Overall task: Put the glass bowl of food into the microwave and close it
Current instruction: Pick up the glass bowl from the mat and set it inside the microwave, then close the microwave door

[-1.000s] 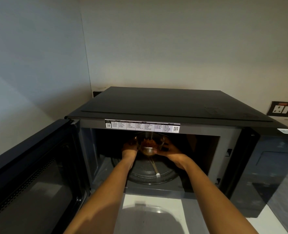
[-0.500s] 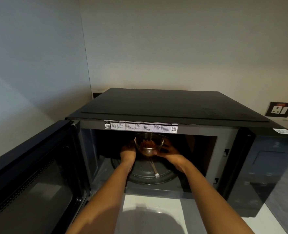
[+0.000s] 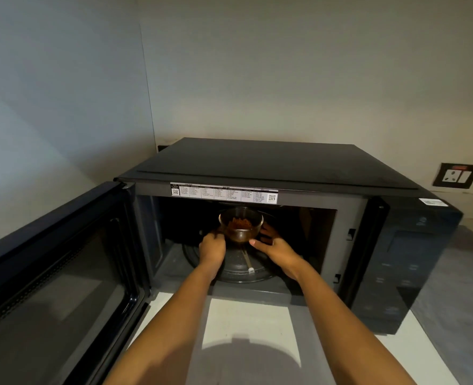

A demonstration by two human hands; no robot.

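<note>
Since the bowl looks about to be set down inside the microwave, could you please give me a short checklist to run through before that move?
1. Grip: left hand and right hand hold the glass bowl from either side: ok.
2. Bowl level, food inside, nothing spilled in view: ok.
3. Bowl inside the microwave cavity, over the turntable: ok.
4. Bowl resting on the turntable: cannot tell; its base is partly hidden by the fingers.
5. Turntable free of other items: ok for the visible part.
6. Door wide open to the left, clear of both arms: ok; closing not yet done.
</note>
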